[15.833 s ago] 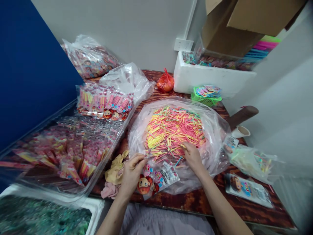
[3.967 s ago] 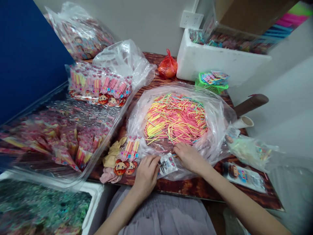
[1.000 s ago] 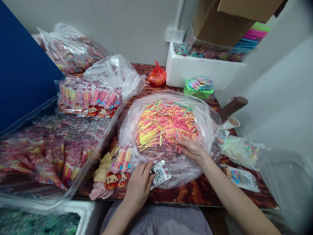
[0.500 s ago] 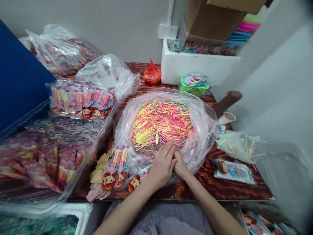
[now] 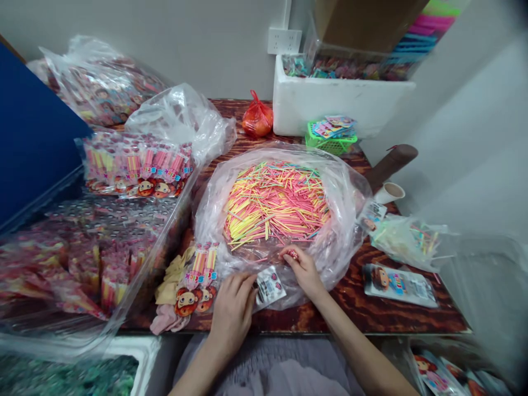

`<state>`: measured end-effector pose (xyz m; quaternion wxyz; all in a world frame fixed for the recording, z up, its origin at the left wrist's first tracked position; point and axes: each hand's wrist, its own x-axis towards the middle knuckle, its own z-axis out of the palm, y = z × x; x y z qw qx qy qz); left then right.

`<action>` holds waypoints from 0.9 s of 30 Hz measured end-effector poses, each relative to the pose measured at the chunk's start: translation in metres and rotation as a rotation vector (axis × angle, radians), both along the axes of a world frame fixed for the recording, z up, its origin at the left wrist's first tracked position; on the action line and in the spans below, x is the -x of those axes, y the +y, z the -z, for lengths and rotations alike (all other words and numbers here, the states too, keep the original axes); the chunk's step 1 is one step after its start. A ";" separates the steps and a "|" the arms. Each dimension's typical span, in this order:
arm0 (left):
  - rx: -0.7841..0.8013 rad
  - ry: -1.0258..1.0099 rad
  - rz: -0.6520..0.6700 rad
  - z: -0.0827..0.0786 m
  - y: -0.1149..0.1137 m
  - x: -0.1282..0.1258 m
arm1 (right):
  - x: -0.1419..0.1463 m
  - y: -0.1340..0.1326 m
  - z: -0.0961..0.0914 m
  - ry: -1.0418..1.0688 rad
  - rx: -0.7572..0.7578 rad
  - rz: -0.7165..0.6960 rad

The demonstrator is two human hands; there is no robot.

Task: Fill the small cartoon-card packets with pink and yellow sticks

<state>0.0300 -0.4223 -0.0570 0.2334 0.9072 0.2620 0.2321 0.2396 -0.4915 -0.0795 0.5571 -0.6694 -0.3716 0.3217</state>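
Observation:
A clear plastic bag (image 5: 208, 192), rolled open in front of me, holds a heap of thin pink and yellow sticks (image 5: 276, 203). My left hand (image 5: 234, 308) pinches the left edge of a small printed plastic packet (image 5: 270, 289), which lies over the bag's near rim. At the near side of the heap, my right hand (image 5: 304, 269) is closed on a small bundle of sticks (image 5: 292, 253); only their pink ends show above the fingers. Left of my left hand lie filled stick packets (image 5: 201, 275) with cartoon heads, beside yellow and pink finger cots (image 5: 171, 291).
A tray (image 5: 165, 242) of filled packets stands left. Behind are a red bag of fruit (image 5: 258, 118), a green basket (image 5: 330, 144) and a white foam box (image 5: 330, 102). A paper cup (image 5: 390, 192) and a stack of flat packets (image 5: 398, 286) are at right.
My hands were together at the heap's near edge and have parted. The left moved left and toward me, with the packet now showing; the right turned its fingers up around the bundle.

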 end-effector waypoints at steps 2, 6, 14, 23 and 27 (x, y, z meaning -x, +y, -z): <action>-0.012 0.039 -0.017 0.005 -0.002 0.005 | 0.000 0.000 0.001 0.045 -0.017 -0.006; -0.024 0.087 -0.028 0.010 -0.004 0.006 | 0.002 0.001 0.001 0.090 -0.035 0.004; 0.010 0.149 -0.071 0.014 -0.003 0.003 | 0.005 0.000 0.006 0.070 -0.063 -0.016; 0.358 0.095 -0.202 0.000 0.008 -0.012 | 0.005 -0.001 0.007 0.010 -0.100 -0.048; 0.359 0.120 -0.169 -0.002 0.019 -0.014 | 0.005 -0.001 0.008 0.013 -0.103 -0.047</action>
